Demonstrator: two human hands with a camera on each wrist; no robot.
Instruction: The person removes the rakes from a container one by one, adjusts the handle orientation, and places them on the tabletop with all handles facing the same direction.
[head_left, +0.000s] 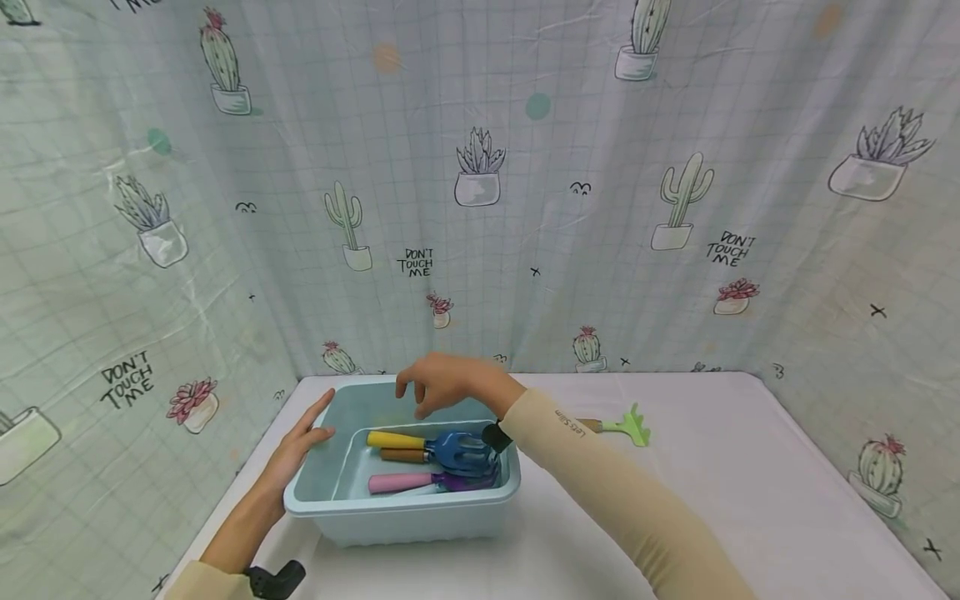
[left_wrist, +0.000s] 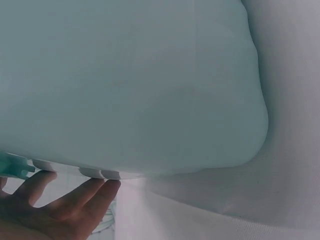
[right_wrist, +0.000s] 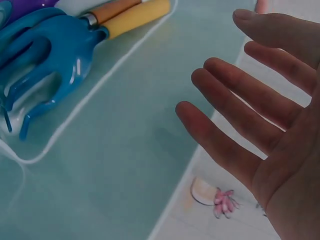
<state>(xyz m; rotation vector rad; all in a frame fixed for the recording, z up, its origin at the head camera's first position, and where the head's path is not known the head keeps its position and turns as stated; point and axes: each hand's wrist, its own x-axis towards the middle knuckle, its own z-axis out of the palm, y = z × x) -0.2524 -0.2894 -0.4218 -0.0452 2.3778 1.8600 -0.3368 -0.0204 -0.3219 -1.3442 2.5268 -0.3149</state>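
A light blue plastic tub (head_left: pixel 408 521) stands on the white table with several small garden hand tools inside. Among them are a blue hand fork (head_left: pixel 461 452) with a yellow handle (head_left: pixel 393 440), a brown wooden handle (head_left: pixel 403 456) and a purple tool with a pink handle (head_left: pixel 400 482). My left hand (head_left: pixel 288 454) touches the tub's left side, its fingers extended along the rim. Over the tub's back part hovers my right hand (head_left: pixel 442 385), holding nothing; in the right wrist view its fingers (right_wrist: pixel 240 95) are spread and loosely bent. My right wrist covers part of the tools.
To the right of the tub, a green hand rake (head_left: pixel 633 427) with a wooden handle lies on the table (head_left: pixel 720 500), partly behind my right sleeve (head_left: pixel 615 483). A cactus-print curtain (head_left: pixel 525 217) hangs behind the table and along both sides.
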